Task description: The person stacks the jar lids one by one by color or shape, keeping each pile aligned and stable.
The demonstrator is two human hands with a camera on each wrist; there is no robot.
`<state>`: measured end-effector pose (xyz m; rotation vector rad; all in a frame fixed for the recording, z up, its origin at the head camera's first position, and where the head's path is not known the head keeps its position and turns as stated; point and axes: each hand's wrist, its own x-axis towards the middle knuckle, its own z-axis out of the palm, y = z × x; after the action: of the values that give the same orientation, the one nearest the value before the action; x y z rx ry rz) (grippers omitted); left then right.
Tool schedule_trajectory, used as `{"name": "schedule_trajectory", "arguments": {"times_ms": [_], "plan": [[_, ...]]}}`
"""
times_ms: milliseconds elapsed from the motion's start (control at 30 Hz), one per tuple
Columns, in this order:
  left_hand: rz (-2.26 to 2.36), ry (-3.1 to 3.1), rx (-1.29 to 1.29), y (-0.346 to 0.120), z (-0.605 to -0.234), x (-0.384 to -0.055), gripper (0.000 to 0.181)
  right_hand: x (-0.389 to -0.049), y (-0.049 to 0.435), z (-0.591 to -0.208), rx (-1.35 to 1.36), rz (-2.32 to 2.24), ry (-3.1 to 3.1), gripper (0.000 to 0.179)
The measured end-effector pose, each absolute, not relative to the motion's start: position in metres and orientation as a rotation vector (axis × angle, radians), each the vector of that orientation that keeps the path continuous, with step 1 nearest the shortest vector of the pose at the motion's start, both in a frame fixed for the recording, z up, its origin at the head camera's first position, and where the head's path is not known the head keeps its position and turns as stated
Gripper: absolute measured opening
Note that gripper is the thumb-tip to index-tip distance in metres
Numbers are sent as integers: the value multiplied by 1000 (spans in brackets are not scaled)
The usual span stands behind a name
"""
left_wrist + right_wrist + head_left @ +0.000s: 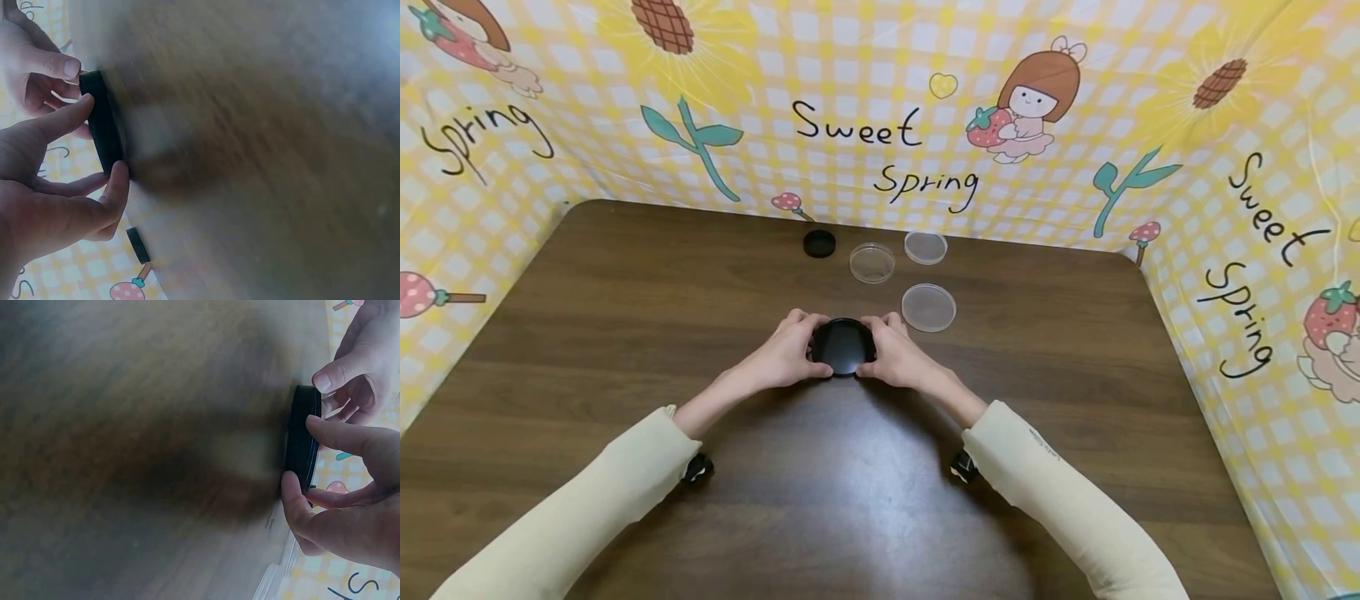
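Between both hands is a flat, round black disc with a smooth, shiny top and a low side wall. My left hand grips its left edge, thumb on the near side and fingers round the far side. From the opposite edge my right hand holds it in the same way. In the left wrist view the thick side of the black disc shows close over the table, fingertips on its rim. The right wrist view shows a thin raised rim along the black disc.
Behind the hands lie a smaller black disc, a clear shallow round dish and two cloudy clear round dishes, one at the back and one nearer. A patterned cloth rises along the back and sides of the brown wooden table.
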<state>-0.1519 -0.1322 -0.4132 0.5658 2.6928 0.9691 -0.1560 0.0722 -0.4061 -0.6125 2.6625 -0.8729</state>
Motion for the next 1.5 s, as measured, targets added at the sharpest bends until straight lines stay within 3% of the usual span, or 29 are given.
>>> {"name": "schedule_trajectory", "arguments": {"times_ms": [1067, 1500], "plan": [[1096, 2626, 570, -141, -416, -146, 68, -153, 80, -411, -588, -1072, 2543, 69], [1117, 2582, 511, -158, -411, -170, 64, -157, 72, -407, -584, -979, 2605, 66]]}}
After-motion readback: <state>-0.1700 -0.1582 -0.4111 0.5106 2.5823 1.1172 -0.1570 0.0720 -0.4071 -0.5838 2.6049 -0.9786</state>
